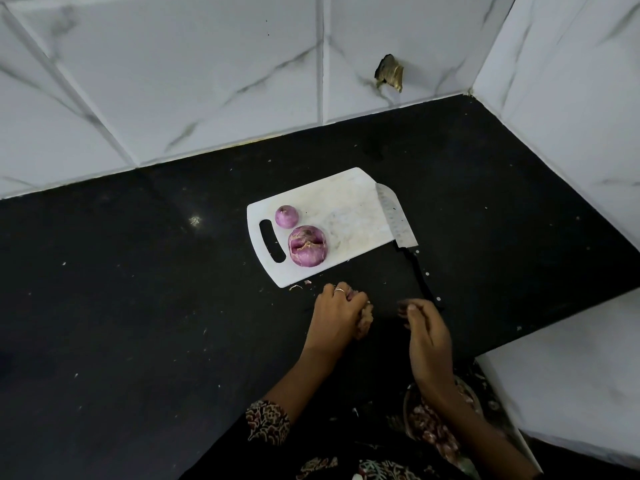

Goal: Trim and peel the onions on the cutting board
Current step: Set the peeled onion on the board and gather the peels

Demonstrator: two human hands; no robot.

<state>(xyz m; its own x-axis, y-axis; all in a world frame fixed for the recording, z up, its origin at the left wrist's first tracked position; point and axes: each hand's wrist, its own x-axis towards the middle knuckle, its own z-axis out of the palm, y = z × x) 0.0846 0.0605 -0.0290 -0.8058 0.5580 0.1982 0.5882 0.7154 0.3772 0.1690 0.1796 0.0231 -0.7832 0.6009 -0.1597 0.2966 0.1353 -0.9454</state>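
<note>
Onions (308,245) sat on cutting board (346,216), just ahead & left of my left hand (337,313), which clutched peel scraps; right hand (424,332) loosely curled, empty, farther off.

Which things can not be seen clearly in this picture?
- Head view: what the left hand holds; its curled fingers cover most of a pale clump.
- Head view: the knife handle's end, hidden behind the right hand.
- Head view: the bowl of onion scraps, crossed by the right forearm.
</note>
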